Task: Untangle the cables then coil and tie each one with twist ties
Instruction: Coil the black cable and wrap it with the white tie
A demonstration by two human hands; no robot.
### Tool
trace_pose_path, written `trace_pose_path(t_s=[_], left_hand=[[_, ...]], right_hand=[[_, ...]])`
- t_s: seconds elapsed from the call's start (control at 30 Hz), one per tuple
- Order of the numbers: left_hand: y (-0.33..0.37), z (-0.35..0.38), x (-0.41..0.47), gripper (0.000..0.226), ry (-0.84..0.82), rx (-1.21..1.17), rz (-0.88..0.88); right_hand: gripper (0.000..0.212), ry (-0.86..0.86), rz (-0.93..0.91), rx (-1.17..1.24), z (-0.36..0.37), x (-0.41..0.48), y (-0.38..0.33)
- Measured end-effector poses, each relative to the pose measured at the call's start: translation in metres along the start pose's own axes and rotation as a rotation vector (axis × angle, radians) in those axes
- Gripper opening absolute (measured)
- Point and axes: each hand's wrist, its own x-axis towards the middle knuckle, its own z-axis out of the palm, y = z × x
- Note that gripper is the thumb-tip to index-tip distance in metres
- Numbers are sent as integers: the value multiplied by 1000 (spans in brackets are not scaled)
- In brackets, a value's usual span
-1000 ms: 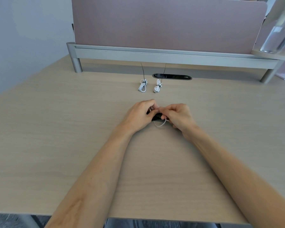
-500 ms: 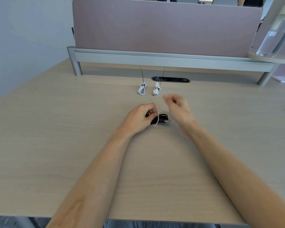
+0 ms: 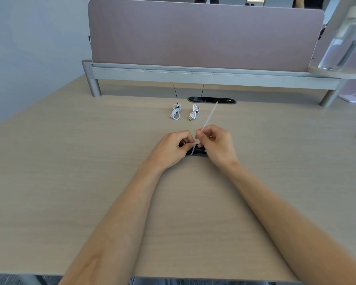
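A coiled black cable (image 3: 197,151) lies on the desk between my hands. My left hand (image 3: 171,147) grips its left end. A white tie (image 3: 208,118) is wrapped around the coil, and its long free tail points up and away toward the back. My right hand (image 3: 216,142) pinches that tie close to the coil. Further back lie two white cables, one on the left (image 3: 175,113) and one on the right (image 3: 194,114), each coiled and bound with a black tie whose tail sticks up.
A black cable port (image 3: 212,99) is set into the wooden desk (image 3: 70,161) behind the white coils. A grey rail and a mauve partition (image 3: 203,36) close off the back. A clear water bottle (image 3: 343,40) stands on a shelf at the right.
My right hand left the coil, swung up and back, then returned to it, and the white tie went from a loose loop to snug with a long tail. The left hand stayed put.
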Motion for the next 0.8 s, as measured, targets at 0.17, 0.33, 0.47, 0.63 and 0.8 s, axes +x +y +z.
trace_pose_path(t_s=[0.17, 0.33, 0.47, 0.63, 0.8], left_hand=[[5, -1, -2, 13, -45, 21, -39], [10, -2, -4, 11, -21, -78, -42], [8, -2, -2, 16, -5, -139, -53], [7, -1, 1, 13, -34, -218, -108], [6, 2, 6, 16, -47, -117, -106]], right_hand=[[10, 52, -12, -9, -1, -1, -1], [10, 67, -15, -12, -1, 0, 1], [12, 73, -48, -34, 0, -3, -1], [13, 131, -100, -12, -11, -2, -14], [15, 132, -119, -2, -15, -7, -22]])
